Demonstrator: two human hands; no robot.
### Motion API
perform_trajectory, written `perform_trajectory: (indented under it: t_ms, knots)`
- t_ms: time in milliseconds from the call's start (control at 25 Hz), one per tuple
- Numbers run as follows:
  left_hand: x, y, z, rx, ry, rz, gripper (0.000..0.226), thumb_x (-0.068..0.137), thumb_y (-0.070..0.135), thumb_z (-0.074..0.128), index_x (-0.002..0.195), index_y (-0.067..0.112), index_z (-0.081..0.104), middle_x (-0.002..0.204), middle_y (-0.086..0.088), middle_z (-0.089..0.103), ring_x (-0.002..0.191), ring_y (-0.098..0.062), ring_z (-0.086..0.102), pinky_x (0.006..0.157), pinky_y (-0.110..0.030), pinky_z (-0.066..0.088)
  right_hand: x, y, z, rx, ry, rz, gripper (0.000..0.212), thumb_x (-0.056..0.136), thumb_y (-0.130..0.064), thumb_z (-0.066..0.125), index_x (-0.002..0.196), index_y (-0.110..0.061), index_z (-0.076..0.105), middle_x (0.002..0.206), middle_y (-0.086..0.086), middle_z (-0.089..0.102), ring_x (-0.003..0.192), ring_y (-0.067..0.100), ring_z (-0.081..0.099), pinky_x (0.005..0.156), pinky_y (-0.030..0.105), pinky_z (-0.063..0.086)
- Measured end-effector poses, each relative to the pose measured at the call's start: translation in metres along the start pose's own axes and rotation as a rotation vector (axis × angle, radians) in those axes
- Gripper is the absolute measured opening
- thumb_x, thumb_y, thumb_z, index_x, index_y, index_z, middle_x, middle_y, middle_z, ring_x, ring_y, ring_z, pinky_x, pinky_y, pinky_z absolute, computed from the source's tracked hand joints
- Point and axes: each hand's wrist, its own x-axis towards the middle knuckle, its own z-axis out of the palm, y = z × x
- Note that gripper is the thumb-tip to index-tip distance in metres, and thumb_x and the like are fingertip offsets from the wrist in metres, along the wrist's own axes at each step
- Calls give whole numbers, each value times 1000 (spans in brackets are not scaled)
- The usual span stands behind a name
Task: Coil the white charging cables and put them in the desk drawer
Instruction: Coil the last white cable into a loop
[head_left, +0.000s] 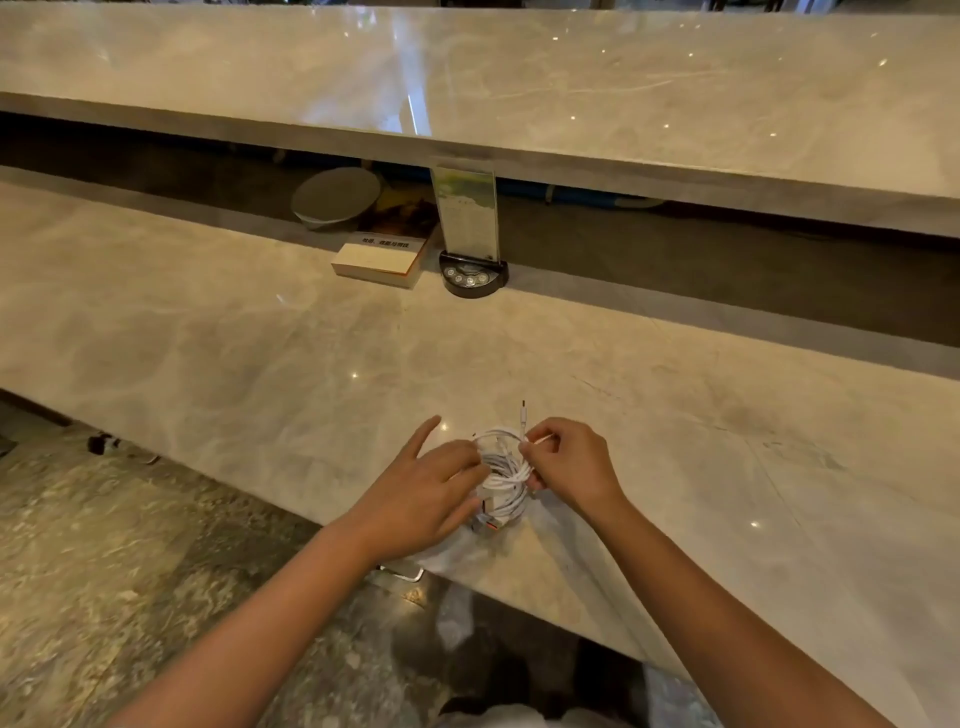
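A coil of white charging cables (503, 467) lies near the front edge of the marble desk (260, 353). My left hand (426, 493) holds the coil from the left, its index finger stretched out and the other fingers curled on the loops. My right hand (569, 465) pinches a strand at the coil's right side. One cable end with a small plug (523, 413) sticks up above the coil. An orange-marked plug shows at the coil's lower side. A metal drawer handle (408, 572) peeks out under the desk edge.
A book (382, 260) and a black-based sign stand (470, 244) sit at the back of the desk, with a round grey dish (335, 196) behind them. A higher marble counter (571, 78) runs across the back. Stone floor (104, 571) lies to the left.
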Motion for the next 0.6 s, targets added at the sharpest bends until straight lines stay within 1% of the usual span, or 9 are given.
perform_trajectory:
  t_ms: [80, 160, 200, 320, 480, 600]
  knots:
    - [-10, 3, 6, -50, -79, 17, 43, 93, 45, 40, 121, 18, 59, 112, -4, 65, 112, -18, 59, 112, -49, 13, -7, 13, 12, -40, 28, 20, 6, 83, -17, 63, 81, -13, 67, 63, 2, 64, 52, 8, 59, 49, 10, 40]
    - [-17, 5, 10, -111, -128, 23, 50, 92, 52, 39, 133, 26, 47, 122, -4, 60, 120, -19, 53, 113, -51, 10, -13, 22, 20, -63, 66, -17, 9, 84, -19, 61, 83, -13, 67, 65, -1, 62, 57, 7, 55, 47, 7, 34]
    - [-22, 5, 12, -131, -150, 31, 53, 92, 55, 38, 139, 31, 40, 128, -5, 57, 124, -20, 49, 112, -53, 9, -16, 24, 23, -67, 85, -41, 10, 85, -19, 61, 85, -12, 67, 67, -1, 61, 60, 9, 54, 49, 8, 34]
    - [-37, 7, 18, -137, -182, 44, 58, 92, 59, 34, 145, 37, 25, 140, -4, 49, 135, -21, 38, 110, -56, 7, -24, 27, 33, -124, 121, -110, 13, 87, -20, 59, 90, -11, 67, 75, 2, 63, 68, 14, 55, 58, 20, 39]
    - [-46, 11, 26, -115, -176, 0, 57, 92, 59, 29, 145, 40, 19, 145, -2, 44, 139, -20, 30, 108, -56, 4, -32, 37, 45, -216, 162, -190, 16, 90, -21, 57, 99, -11, 66, 91, 7, 64, 78, 15, 54, 66, 24, 42]
    - [-45, 14, 28, -84, -189, 6, 56, 93, 59, 24, 145, 41, 17, 146, -4, 43, 140, -21, 30, 107, -57, 3, -33, 43, 45, -210, 191, -200, 20, 90, -20, 56, 105, -10, 66, 101, 9, 60, 83, 14, 53, 70, 22, 39]
